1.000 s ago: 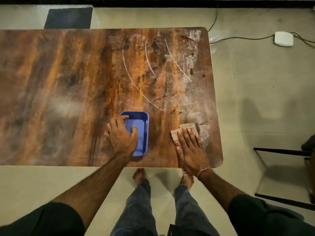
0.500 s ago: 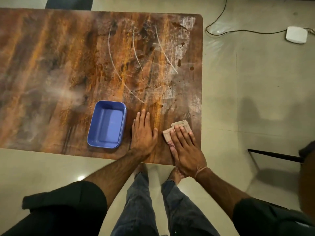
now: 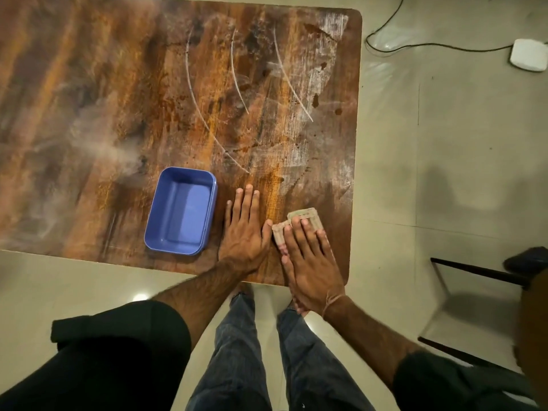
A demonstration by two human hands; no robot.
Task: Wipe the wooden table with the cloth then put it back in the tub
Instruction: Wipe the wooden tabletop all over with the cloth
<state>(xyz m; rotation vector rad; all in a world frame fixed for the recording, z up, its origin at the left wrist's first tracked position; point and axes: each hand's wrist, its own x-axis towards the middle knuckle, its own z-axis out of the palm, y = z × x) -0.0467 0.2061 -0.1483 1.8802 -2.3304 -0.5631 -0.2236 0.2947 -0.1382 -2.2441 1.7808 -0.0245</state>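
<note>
A scratched, stained wooden table (image 3: 118,99) fills the upper left of the head view. Near its front edge stands an empty blue plastic tub (image 3: 181,211). Just right of the tub my left hand (image 3: 244,232) lies flat on the wood, fingers straight. My right hand (image 3: 311,262) presses a small folded beige cloth (image 3: 307,218) onto the table near its front right corner, fingers straight over it. Most of the cloth is hidden under my fingers.
White smears and curved scratch lines (image 3: 284,75) mark the table's right half. On the tiled floor to the right lie a white box (image 3: 529,54) with a black cable and a dark chair frame (image 3: 474,271). My legs stand below the table's front edge.
My left hand left the tub's rim and now lies flat on the wood right of it. My right hand stays pressed on the cloth. The view tilted.
</note>
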